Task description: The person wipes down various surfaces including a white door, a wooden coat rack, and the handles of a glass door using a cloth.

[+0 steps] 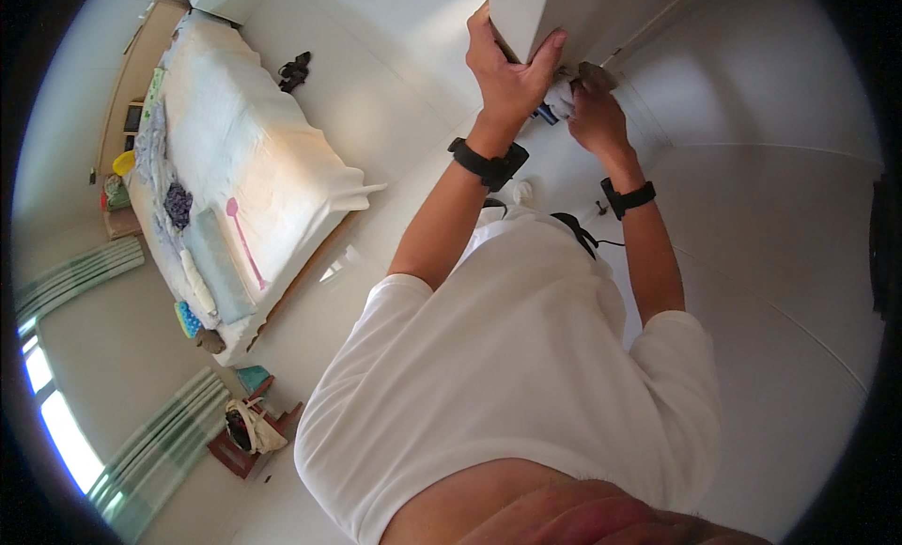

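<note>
My left hand (511, 76) grips the lower corner of a pale, box-edged panel (520, 13), with the thumb on one side and the fingers on the other. Whether it belongs to a door or a cabinet, I cannot tell. Close by on the right, my right hand (599, 115) is closed on a bunched grey-brown cloth (595, 76). A whitish piece of fabric (561, 97) shows beside its fingers. Below that, a dark tubular object (545, 113) sticks out, partly hidden by the hands. Each wrist wears a black band.
On the left stands a bed (232, 136) with a pale sheet, bunched clothes and a pink long-handled swatter (243, 242). Dark items (294, 71) lie on the tiled floor. A reddish chair (236, 453) bears a cream bag (257, 429). A pale wall (761, 87) runs along the right.
</note>
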### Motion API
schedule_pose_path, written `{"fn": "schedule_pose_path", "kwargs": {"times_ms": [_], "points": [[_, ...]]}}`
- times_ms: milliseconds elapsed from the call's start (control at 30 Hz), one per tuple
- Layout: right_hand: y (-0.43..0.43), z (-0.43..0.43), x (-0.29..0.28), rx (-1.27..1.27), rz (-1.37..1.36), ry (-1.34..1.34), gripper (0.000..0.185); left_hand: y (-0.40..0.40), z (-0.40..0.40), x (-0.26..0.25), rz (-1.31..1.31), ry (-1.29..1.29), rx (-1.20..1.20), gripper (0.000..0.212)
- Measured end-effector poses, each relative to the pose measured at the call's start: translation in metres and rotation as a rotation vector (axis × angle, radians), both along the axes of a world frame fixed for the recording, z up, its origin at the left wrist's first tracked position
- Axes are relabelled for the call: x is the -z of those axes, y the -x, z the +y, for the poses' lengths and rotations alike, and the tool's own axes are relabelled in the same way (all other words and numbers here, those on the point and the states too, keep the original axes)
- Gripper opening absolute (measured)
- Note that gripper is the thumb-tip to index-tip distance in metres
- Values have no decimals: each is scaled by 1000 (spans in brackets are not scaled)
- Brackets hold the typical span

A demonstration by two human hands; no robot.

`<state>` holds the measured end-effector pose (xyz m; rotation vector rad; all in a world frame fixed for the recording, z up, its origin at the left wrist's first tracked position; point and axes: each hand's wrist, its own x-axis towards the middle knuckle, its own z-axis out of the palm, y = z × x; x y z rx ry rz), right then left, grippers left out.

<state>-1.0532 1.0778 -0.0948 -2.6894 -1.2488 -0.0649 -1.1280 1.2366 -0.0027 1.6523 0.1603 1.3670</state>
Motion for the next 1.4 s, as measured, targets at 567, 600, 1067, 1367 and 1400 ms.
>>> {"fn": "schedule_pose_path", "kwargs": {"times_ms": [567,600,1067,1367,1400], "points": [[-14,15,-1,-39,85,81,23,111,39,-48,-207,306,527,61],[-10,18,-10,-41,114,53,18,133,41,-65,-385,388,524,53],[11,16,17,-34,47,-225,34,239,6,-239,-362,-628,-205,21],[10,-7,35,-206,39,-357,60,214,-9,-217,-427,-916,228,19],[2,-8,35,-193,93,-361,69,212,-9,-194,-205,-817,71,18]]}}
